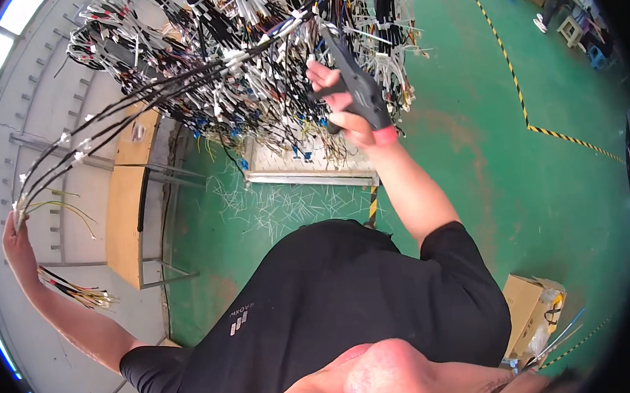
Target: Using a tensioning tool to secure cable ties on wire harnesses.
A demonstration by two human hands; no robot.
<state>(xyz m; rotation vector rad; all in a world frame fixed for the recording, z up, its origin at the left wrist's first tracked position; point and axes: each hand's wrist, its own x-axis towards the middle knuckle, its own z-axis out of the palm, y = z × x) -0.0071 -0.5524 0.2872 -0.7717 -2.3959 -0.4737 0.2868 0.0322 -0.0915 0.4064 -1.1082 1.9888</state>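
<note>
Our left hand (17,243) grips the far-left ends of a black wire bundle (126,107); our right hand (345,110) holds a black tool (358,87) at the hanging wires (247,62). Keeping the bundle taut should help.

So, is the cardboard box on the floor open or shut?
Open. The cardboard box has its top flaps standing apart, and plastic and black straps show inside it.

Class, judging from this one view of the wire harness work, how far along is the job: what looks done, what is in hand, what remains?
Done: cut tie ends litter the green floor. In hand: the left hand pulls a black wire bundle taut while the right hand holds a dark gun-shaped tool against the harness. Left: many loose wires hang untidied.
</note>
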